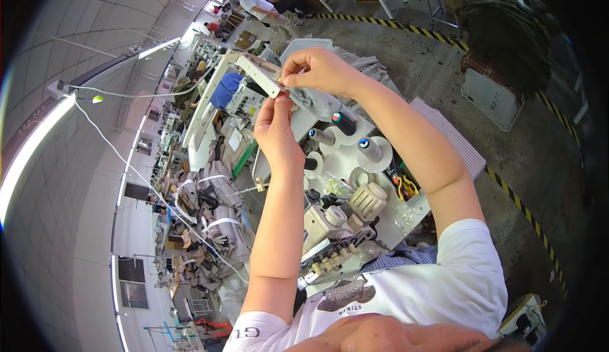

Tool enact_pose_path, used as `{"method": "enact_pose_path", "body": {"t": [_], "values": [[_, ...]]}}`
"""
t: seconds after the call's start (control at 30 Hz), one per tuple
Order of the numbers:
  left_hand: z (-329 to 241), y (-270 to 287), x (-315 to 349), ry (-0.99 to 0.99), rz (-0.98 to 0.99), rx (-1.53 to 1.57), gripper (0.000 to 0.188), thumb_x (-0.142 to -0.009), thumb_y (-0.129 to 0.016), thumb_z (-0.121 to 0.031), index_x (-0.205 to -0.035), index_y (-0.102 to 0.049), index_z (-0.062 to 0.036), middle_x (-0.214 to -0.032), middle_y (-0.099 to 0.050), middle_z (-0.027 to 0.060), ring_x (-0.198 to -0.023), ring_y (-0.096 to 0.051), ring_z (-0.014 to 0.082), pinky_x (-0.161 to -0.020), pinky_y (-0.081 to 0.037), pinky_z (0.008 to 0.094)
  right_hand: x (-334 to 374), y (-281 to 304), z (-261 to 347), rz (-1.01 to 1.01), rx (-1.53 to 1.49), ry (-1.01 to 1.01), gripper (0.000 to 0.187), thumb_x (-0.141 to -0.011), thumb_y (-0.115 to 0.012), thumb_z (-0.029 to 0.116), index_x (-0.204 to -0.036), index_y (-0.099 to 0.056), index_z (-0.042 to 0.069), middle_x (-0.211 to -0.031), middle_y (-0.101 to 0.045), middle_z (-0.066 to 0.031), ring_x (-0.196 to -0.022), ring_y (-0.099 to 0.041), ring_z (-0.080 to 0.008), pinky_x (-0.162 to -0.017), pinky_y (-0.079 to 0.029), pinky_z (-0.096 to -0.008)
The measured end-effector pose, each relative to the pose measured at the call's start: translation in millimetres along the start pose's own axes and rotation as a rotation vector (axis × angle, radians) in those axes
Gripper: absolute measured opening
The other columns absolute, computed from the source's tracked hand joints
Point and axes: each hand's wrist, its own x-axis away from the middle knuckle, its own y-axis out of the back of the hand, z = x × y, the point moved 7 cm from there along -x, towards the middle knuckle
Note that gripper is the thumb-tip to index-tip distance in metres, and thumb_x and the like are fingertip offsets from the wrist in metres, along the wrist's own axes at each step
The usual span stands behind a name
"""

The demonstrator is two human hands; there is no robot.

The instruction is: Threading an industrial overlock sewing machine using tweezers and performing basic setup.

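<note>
Both my arms are raised over a sewing machine's thread stand. My left hand [277, 130] has its fingertips pinched together just under the end of a cream bar with small holes [259, 76]. My right hand [317, 73] meets it there from the right, thumb and forefinger pressed together beside the same bar end. Whatever the fingertips hold is too small to make out. Below the hands stand a dark thread cone [343, 123], a grey cone with a blue top [370, 149] and other cones on white discs. A cream sewing machine [323, 228] sits close to my chest.
Yellow-handled tools [405, 188] lie at the table's right side, near striped fabric [444, 133]. Bundles of grey-brown garments [222, 187] are heaped on the left. A white tray [491, 98] rests on the floor at right. Other people [257, 3] sit far off. A white cable hangs at left.
</note>
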Motion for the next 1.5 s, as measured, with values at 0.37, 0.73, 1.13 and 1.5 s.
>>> {"method": "enact_pose_path", "body": {"t": [0.37,0.73,1.13,1.5], "values": [[8.6,6.6,-7.3,-0.003,0.025,0.001,0.012,-0.094,-0.066,-0.015,-0.096,-0.065,-0.0025,-0.092,-0.066,0.0014,-0.082,-0.056,0.0072,-0.078,-0.044,0.0211,10.6,-1.4,19.3,-0.023,0.212,0.007,0.016,-0.080,-0.074,0.014,-0.091,-0.071,0.003,-0.084,-0.072,-0.0055,-0.075,-0.065,-0.0121,-0.072,-0.050,-0.0269],[63.8,73.1,127.1,0.230,0.113,-0.157,0.008,-0.093,-0.059,-0.006,-0.098,-0.063,-0.0017,-0.088,-0.063,-0.0013,-0.079,-0.055,0.0063,-0.074,-0.043,0.0207,163.4,-104.4,28.6,0.024,0.667,0.194,0.020,-0.077,-0.065,-0.001,-0.097,-0.067,0.003,-0.104,-0.067,-0.0118,-0.084,-0.067,-0.0294,-0.071,-0.055,-0.0385],[115.8,117.1,206.9,0.596,0.147,0.109,0.008,-0.095,-0.061,-0.012,-0.095,-0.064,-0.0040,-0.080,-0.059,-0.0065,-0.071,-0.048,0.0000,-0.063,-0.037,0.0169,207.8,-133.5,2.7,0.269,0.600,-0.165,0.017,-0.075,-0.071,0.000,-0.091,-0.068,0.003,-0.086,-0.057,-0.0084,-0.079,-0.058,-0.0263,-0.067,-0.047,-0.0344],[88.7,129.7,177.4,0.458,-0.019,0.262,0.014,-0.098,-0.058,-0.016,-0.103,-0.064,-0.0038,-0.089,-0.063,-0.0017,-0.074,-0.053,0.0023,-0.067,-0.042,0.0182,147.4,-158.3,11.3,0.270,0.690,-0.073,0.011,-0.075,-0.069,-0.004,-0.085,-0.065,0.000,-0.086,-0.056,-0.0082,-0.080,-0.057,-0.0223,-0.069,-0.045,-0.0308]]}}
